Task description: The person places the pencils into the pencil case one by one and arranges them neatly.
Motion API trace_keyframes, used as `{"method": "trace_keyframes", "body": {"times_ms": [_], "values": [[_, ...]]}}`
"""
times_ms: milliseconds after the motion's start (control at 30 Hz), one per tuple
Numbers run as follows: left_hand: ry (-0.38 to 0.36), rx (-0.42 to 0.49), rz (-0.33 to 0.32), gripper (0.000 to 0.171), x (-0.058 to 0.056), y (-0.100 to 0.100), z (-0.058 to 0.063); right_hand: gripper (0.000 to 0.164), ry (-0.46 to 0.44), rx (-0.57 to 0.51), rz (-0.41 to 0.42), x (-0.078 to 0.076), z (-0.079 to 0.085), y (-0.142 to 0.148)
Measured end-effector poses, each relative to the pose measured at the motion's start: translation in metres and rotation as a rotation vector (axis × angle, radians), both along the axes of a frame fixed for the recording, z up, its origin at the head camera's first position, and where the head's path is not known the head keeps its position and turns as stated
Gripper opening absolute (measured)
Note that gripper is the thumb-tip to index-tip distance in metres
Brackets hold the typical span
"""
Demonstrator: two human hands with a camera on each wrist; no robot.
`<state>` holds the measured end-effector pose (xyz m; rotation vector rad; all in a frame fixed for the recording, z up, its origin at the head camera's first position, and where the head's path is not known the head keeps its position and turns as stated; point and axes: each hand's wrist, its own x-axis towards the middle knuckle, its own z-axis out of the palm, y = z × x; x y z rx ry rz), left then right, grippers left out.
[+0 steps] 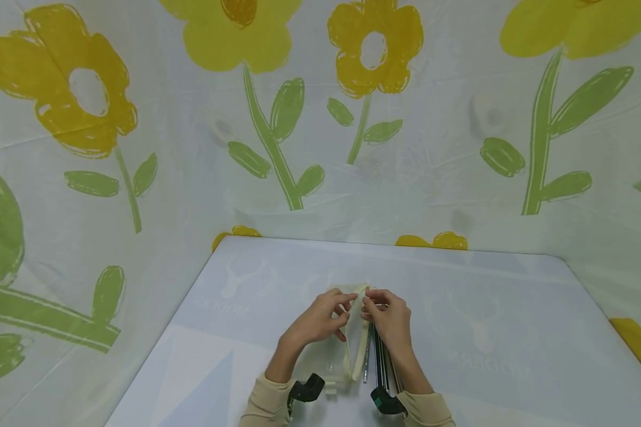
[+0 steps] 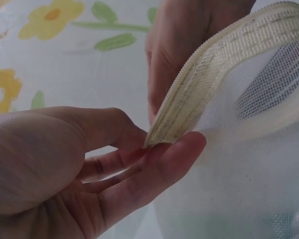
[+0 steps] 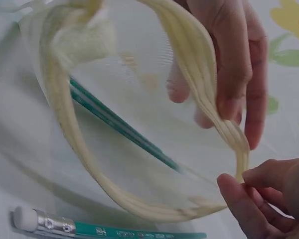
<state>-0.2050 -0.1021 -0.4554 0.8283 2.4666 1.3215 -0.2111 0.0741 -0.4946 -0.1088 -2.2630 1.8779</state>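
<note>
Both hands hold a translucent mesh zipper pouch (image 1: 361, 356) with its mouth spread apart. My left hand (image 1: 320, 319) pinches the cream zipper edge (image 2: 199, 82) between thumb and fingers, as the left wrist view shows close up. At the pouch's far corner, my right hand (image 1: 392, 320) grips the same band with thumb and forefinger. A teal pencil (image 3: 119, 122) shows through the pouch's opening; whether it lies inside or behind the mesh I cannot tell. Another teal pencil (image 3: 114, 231) with a white eraser lies beside the pouch.
Several dark, slim pencils (image 1: 380, 362) lie under my right forearm. The pale table (image 1: 513, 332) has faint printed patterns and stands against a white flowered sheet (image 1: 432, 148). A black camera (image 1: 308, 387) is strapped at my left wrist, another (image 1: 387, 401) at my right.
</note>
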Motion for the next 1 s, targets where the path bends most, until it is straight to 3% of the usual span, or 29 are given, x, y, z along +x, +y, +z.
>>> {"method": "trace_keyframes", "body": {"times_ms": [200, 433, 567, 800, 1000], "values": [[-0.002, 0.002, 0.011, 0.047, -0.002, -0.005, -0.003, 0.016, -0.026, 0.096, 0.036, -0.001, 0.001, 0.008], [-0.010, 0.008, 0.032, 0.047, -0.004, -0.011, 0.000, 0.025, -0.076, 0.496, 0.035, 0.004, 0.011, 0.035], [-0.007, 0.009, 0.033, 0.047, -0.004, -0.013, 0.001, 0.033, -0.175, 0.625, 0.074, 0.009, 0.018, 0.049], [0.009, -0.014, 0.044, 0.047, -0.004, -0.014, -0.001, 0.035, -0.327, 0.689, 0.107, 0.010, 0.019, 0.057], [0.001, -0.014, 0.052, 0.047, -0.004, -0.015, -0.001, 0.031, -0.352, 0.714, 0.102, 0.010, 0.016, 0.054]]}}
